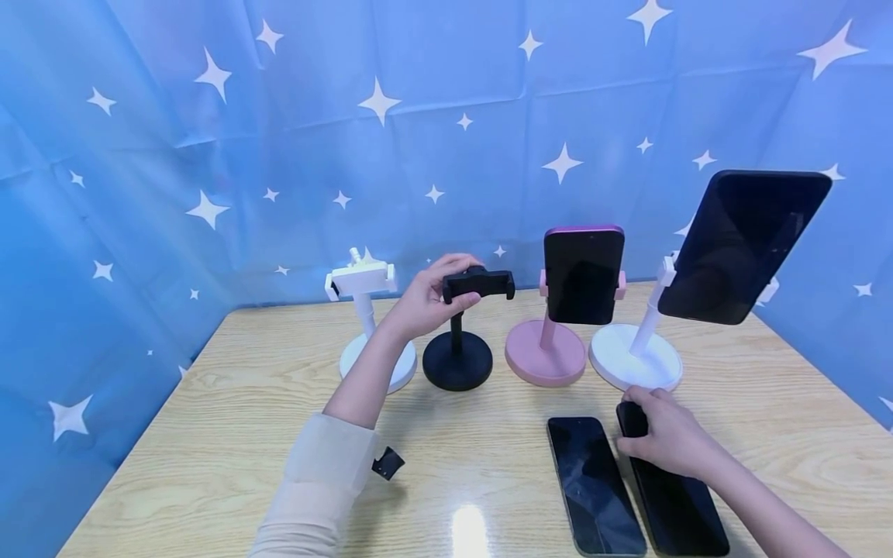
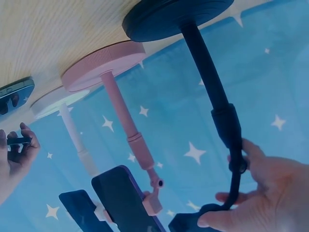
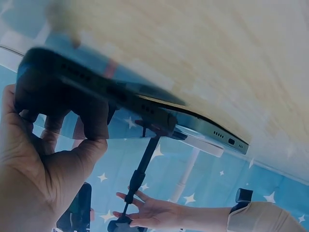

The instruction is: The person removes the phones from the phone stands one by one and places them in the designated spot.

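In the head view, my left hand [image 1: 434, 298] grips the clamp of a black phone stand [image 1: 457, 364], thumb in front and fingers behind. That clamp holds no phone. My right hand [image 1: 659, 434] holds the far end of a black phone [image 1: 680, 508], thumb on one long side and fingers on the other. From the right wrist view, this phone [image 3: 91, 84] is seen from its port end, with the hand partly behind it. Beside it on the table lies another dark phone [image 1: 596, 488], screen up.
Left of the black stand is a white stand [image 1: 366, 277] with a bare clamp. To its right, a pink stand [image 1: 546, 353] bears a phone [image 1: 584, 275], and another white stand [image 1: 636, 356] bears a large dark tablet-like device [image 1: 743, 244]. A starry blue cloth [image 1: 418, 155] hangs behind.
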Demonstrator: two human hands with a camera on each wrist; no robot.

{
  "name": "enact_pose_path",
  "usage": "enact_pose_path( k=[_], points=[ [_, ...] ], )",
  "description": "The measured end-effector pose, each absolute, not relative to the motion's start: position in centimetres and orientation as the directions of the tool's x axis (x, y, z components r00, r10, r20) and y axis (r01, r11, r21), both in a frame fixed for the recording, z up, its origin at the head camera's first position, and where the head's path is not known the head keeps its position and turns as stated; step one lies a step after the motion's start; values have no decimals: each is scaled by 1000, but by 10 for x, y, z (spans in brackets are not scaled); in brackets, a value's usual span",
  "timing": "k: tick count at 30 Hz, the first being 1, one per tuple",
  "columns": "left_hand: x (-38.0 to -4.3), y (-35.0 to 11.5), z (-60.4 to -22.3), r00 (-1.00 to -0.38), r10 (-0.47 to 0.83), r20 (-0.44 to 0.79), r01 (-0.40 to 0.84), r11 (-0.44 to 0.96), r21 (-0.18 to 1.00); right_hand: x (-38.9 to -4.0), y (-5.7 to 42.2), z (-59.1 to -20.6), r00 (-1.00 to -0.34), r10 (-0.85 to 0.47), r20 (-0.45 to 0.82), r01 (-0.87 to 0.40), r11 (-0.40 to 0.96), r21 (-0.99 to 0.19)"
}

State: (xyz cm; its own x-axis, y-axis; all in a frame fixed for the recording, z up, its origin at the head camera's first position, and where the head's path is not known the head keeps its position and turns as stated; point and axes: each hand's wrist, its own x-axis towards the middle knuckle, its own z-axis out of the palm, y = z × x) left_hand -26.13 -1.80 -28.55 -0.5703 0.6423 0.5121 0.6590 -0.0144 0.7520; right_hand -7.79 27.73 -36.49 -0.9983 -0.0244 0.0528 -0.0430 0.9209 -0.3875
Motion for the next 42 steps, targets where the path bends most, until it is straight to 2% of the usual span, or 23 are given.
enact_pose_path(
  k=[21,30,42],
  points=[
    [-261,-24,-286,-590,650,479,635,7,773,-90,274,-370,-997,-62,38,-71,926,-372],
    [-260,-22,-290,-597,644,478,628,5,778,-95,280,-373,-996,-83,-29,-65,916,-395],
    [-261,-23,-291,-601,632,490,613,-30,790,-99,281,-372,-990,-104,-96,-63,932,-358]
  ],
)
